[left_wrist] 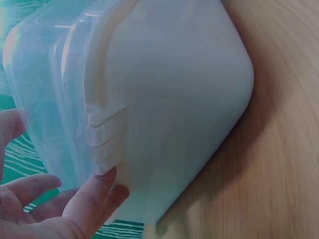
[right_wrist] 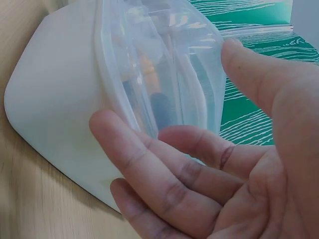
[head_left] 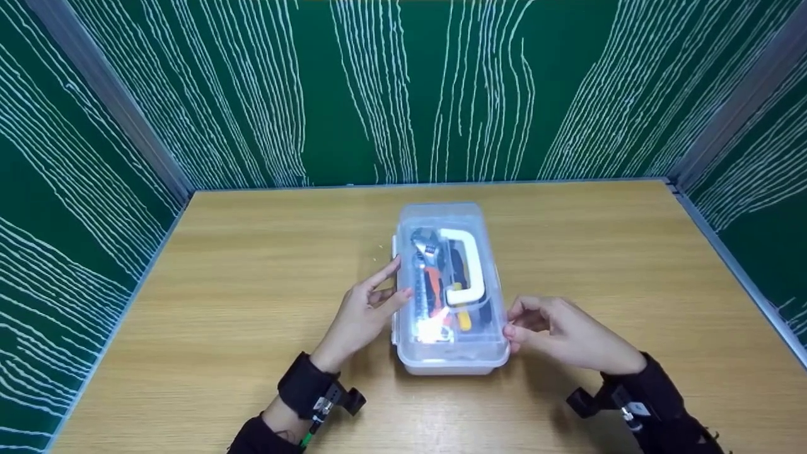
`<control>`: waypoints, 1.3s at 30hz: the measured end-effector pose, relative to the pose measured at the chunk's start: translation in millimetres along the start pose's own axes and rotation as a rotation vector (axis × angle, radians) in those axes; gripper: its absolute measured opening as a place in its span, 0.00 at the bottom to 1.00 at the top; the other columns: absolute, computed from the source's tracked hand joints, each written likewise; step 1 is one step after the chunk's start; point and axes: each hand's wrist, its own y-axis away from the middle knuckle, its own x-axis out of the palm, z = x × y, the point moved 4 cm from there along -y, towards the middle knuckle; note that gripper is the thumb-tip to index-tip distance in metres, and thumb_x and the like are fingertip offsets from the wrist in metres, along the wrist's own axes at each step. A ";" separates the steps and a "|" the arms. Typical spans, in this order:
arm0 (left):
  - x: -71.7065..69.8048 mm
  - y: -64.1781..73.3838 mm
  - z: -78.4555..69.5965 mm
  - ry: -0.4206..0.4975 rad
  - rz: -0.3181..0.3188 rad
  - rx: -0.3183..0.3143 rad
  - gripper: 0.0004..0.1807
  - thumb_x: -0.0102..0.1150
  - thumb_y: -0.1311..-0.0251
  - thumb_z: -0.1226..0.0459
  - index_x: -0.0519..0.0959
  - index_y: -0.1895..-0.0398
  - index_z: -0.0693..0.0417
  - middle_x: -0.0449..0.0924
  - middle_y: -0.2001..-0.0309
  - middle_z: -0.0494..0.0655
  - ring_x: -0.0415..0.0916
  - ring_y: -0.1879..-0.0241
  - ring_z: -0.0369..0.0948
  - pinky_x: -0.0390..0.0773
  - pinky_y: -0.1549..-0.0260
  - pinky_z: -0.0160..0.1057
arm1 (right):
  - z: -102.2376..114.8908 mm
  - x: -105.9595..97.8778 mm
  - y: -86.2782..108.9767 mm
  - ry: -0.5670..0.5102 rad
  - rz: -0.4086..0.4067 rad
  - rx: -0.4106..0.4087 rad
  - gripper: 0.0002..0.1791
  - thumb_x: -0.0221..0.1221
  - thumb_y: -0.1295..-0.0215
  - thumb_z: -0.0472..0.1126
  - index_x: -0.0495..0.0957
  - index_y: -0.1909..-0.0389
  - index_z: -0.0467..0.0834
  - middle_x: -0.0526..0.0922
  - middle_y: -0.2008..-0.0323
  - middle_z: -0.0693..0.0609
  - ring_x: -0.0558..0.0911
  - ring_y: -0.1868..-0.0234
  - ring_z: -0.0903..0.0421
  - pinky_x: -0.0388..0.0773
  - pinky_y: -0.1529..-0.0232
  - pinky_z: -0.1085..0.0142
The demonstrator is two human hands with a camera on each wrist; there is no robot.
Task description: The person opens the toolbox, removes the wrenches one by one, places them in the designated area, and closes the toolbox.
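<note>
A toolbox (head_left: 451, 364) with a translucent lid and a white base stands lengthwise on the table, its lid closed. Through the lid show an adjustable wrench (head_left: 428, 246), a tool with red-orange grips (head_left: 434, 284) and something yellow (head_left: 464, 320). A white carrying handle (head_left: 476, 265) lies folded on top. My left hand (head_left: 364, 313) rests at the left side, fingers loosely extended; in the left wrist view a fingertip touches the ridged white hinge or clasp (left_wrist: 105, 142). On the other side my right hand (head_left: 564, 331) has its fingertips at the lid's rim (right_wrist: 112, 74), thumb beside the lid.
The wooden table (head_left: 284, 252) extends around the box on all sides. Green walls (head_left: 422, 94) with white wavy lines enclose it at the back, left and right, with metal posts (head_left: 120, 94) in the corners. Both wrists wear black camera straps (head_left: 309, 384).
</note>
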 end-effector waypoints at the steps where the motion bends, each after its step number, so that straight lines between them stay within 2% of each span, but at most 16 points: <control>1: -0.1 0.0 -0.1 -0.008 0.001 0.000 0.40 0.67 0.26 0.51 0.63 0.16 0.43 0.65 0.19 0.61 0.81 0.31 0.54 0.86 0.38 0.44 | -0.4 0.0 0.0 -0.008 0.001 0.002 0.10 0.62 0.20 0.46 0.83 0.54 0.43 0.90 0.56 0.52 0.89 0.54 0.63 0.88 0.52 0.69; 5: -0.8 1.5 -2.7 -0.066 -0.013 -0.007 0.41 0.67 0.27 0.49 0.63 0.16 0.44 0.66 0.19 0.58 0.79 0.30 0.54 0.86 0.37 0.47 | -7.3 -1.3 -1.5 -0.094 0.026 -0.003 0.10 0.60 0.19 0.44 0.81 0.53 0.40 0.90 0.56 0.48 0.90 0.53 0.60 0.90 0.50 0.67; 9: -1.9 6.2 -12.4 -0.162 -0.042 0.008 0.38 0.67 0.27 0.49 0.67 0.18 0.44 0.67 0.20 0.58 0.75 0.27 0.56 0.85 0.36 0.51 | -23.3 -5.9 -7.3 -0.154 0.014 0.034 0.13 0.56 0.16 0.44 0.81 0.49 0.37 0.90 0.56 0.45 0.91 0.54 0.55 0.90 0.48 0.63; 13: 0.3 14.5 -29.7 -0.348 -0.046 0.088 0.35 0.69 0.29 0.49 0.72 0.22 0.44 0.62 0.18 0.56 0.69 0.23 0.59 0.79 0.31 0.61 | -40.5 -12.5 -19.9 -0.153 -0.073 0.147 0.21 0.54 0.15 0.49 0.79 0.39 0.35 0.89 0.51 0.43 0.89 0.52 0.54 0.88 0.45 0.64; 16: 6.3 22.5 -42.0 -0.495 -0.013 0.158 0.35 0.71 0.32 0.48 0.74 0.24 0.44 0.58 0.15 0.53 0.63 0.20 0.60 0.73 0.28 0.67 | -49.2 -11.8 -34.5 -0.278 -0.107 0.223 0.29 0.54 0.15 0.51 0.72 0.30 0.31 0.87 0.46 0.38 0.89 0.50 0.53 0.88 0.43 0.62; 19: 15.4 30.5 -50.6 -0.610 0.040 0.229 0.37 0.75 0.36 0.48 0.76 0.24 0.45 0.56 0.14 0.53 0.59 0.17 0.57 0.67 0.24 0.66 | -55.1 -7.4 -50.4 -0.415 -0.105 0.275 0.34 0.53 0.15 0.52 0.65 0.26 0.27 0.86 0.45 0.39 0.89 0.51 0.56 0.89 0.44 0.63; 21: 22.3 35.3 -54.2 -0.686 0.076 0.284 0.38 0.76 0.37 0.48 0.76 0.25 0.47 0.56 0.14 0.54 0.58 0.17 0.56 0.68 0.23 0.61 | -57.8 -4.7 -58.4 -0.477 -0.098 0.294 0.34 0.53 0.15 0.50 0.63 0.26 0.26 0.85 0.46 0.41 0.88 0.53 0.58 0.89 0.46 0.65; 25: 34.8 42.9 -56.9 -0.802 0.120 0.357 0.38 0.76 0.37 0.47 0.77 0.26 0.46 0.62 0.17 0.52 0.56 0.16 0.59 0.69 0.24 0.62 | -63.3 -4.2 -64.1 -0.488 -0.103 0.327 0.32 0.54 0.15 0.49 0.65 0.28 0.26 0.85 0.49 0.46 0.88 0.57 0.59 0.89 0.51 0.68; 27: 38.8 44.9 -57.0 -0.836 0.123 0.377 0.37 0.75 0.36 0.47 0.78 0.26 0.45 0.67 0.19 0.52 0.57 0.16 0.61 0.71 0.26 0.63 | -65.6 -4.5 -64.5 -0.490 -0.102 0.336 0.30 0.54 0.15 0.50 0.68 0.30 0.27 0.86 0.50 0.47 0.88 0.57 0.58 0.89 0.52 0.68; 31: 42.2 46.1 -57.1 -0.876 0.099 0.406 0.36 0.75 0.36 0.48 0.78 0.26 0.47 0.72 0.22 0.52 0.63 0.19 0.59 0.75 0.28 0.58 | -67.1 -4.2 -64.4 -0.512 -0.085 0.328 0.27 0.55 0.16 0.51 0.71 0.34 0.31 0.86 0.51 0.49 0.87 0.57 0.58 0.89 0.51 0.67; 39: 40.6 46.7 -59.2 -0.897 0.075 0.444 0.34 0.76 0.37 0.49 0.81 0.30 0.50 0.76 0.25 0.53 0.67 0.20 0.56 0.76 0.29 0.55 | -66.5 -1.5 -68.4 -0.570 -0.075 0.274 0.13 0.54 0.15 0.47 0.71 0.45 0.41 0.85 0.58 0.53 0.85 0.63 0.62 0.85 0.58 0.70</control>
